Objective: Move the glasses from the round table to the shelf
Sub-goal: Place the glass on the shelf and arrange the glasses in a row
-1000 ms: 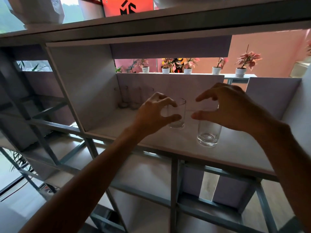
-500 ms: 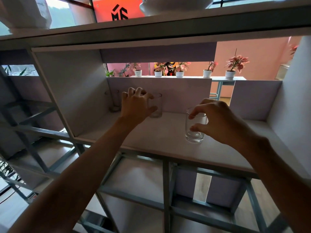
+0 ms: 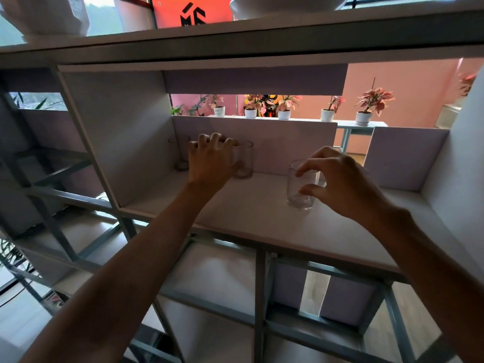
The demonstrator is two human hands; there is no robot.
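Observation:
Two clear glasses stand on the white shelf board (image 3: 248, 216). My left hand (image 3: 212, 163) reaches deep into the compartment and grips one glass (image 3: 244, 159) from its left side, close to the back panel. My right hand (image 3: 343, 184) holds the other glass (image 3: 301, 188) between thumb and fingers, nearer the front and resting on the board. Another glass (image 3: 180, 155) stands in the back left corner, and my left hand hides what lies between it and the held one.
The compartment has a white side wall (image 3: 125, 132) on the left and a low back panel (image 3: 288, 145). Above it, the upper shelf carries a white bowl (image 3: 288, 2). Grey metal frame cells (image 3: 259, 297) lie below and left. Potted plants (image 3: 372, 103) stand behind.
My left hand has carried its glass from mid-shelf back to the rear panel. My right hand has kept its glass on the board near the front.

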